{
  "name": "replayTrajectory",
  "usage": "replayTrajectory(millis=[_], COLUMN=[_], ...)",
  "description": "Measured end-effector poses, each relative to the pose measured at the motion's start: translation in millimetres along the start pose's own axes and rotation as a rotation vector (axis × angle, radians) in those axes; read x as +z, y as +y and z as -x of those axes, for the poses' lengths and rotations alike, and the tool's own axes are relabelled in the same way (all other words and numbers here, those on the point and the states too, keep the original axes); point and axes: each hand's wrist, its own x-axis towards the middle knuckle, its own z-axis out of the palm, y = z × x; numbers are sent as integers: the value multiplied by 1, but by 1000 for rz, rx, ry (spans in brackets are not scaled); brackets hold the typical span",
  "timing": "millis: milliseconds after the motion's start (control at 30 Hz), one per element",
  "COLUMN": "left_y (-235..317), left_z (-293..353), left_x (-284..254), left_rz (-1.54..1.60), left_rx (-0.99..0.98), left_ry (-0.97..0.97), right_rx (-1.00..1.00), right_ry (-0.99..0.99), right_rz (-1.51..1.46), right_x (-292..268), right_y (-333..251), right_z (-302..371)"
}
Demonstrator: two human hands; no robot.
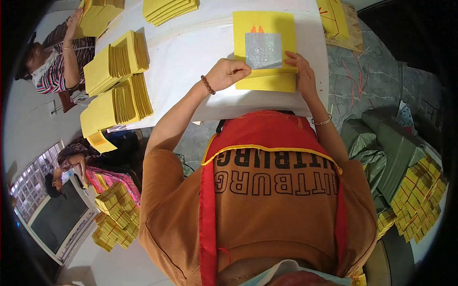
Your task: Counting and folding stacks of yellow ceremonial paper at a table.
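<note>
On the white table (191, 88) in front of me lies a yellow paper sheet (265, 21) with a silver foil square (263, 50) and a small orange mark above the foil. A fold runs across the sheet below the foil, with a strip of yellow paper raised along it. My left hand (225, 74), with a beaded bracelet on its wrist, pinches the left end of this fold. At the right end, my right hand (303, 71) grips the fold, its fingers bent at the sheet's edge; its thumb is hidden.
Stacks of folded yellow paper (121, 57) stand along the table's left side, more sheets (171, 8) at the far edge. Yellow papers (334, 19) lie on a wooden board at right. Tied yellow bundles (420, 198) are piled lower right. Two people work at left.
</note>
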Motion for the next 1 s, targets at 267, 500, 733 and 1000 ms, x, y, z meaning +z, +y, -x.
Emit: replayTrajectory(millis=[267,500,733,1000], left_y=[-10,-13,-9,0], left_z=[-6,-10,-7,0], left_x=[1,0,-1,-7], left_rz=[159,259,246,-455], left_rx=[-54,-92,-141,331], left_ry=[-28,-45,-42,148], right_rx=[17,-51,-168,-233], right_ry=[-60,-68,-83,-93], right_rz=[57,11,394,287], right_x=[-3,-6,-5,-11], right_y=[0,8,-4,12], right_z=[1,1,4,-2])
